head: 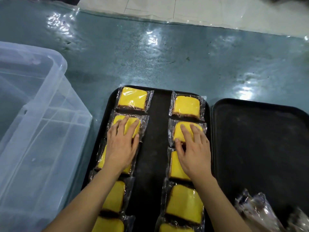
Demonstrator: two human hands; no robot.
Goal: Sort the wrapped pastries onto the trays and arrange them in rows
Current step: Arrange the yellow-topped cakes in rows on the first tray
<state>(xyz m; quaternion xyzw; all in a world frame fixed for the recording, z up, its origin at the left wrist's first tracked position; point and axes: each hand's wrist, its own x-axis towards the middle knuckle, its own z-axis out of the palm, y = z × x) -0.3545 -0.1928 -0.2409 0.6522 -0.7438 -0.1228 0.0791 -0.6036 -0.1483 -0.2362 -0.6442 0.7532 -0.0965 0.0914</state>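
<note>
A black tray holds two columns of yellow pastries in clear wrappers, several in each, with a bare strip between them. My left hand lies flat with straight fingers on the second wrapped pastry of the left column. My right hand rests the same way on the second wrapped pastry of the right column. The farthest pastries lie uncovered. A second black tray on the right holds no pastries in its visible part.
A clear plastic bin stands at the left, touching the first tray's side. Crumpled clear wrappers lie at the lower right over the second tray's near edge. The table is covered in a shiny teal plastic sheet; pale floor tiles show beyond.
</note>
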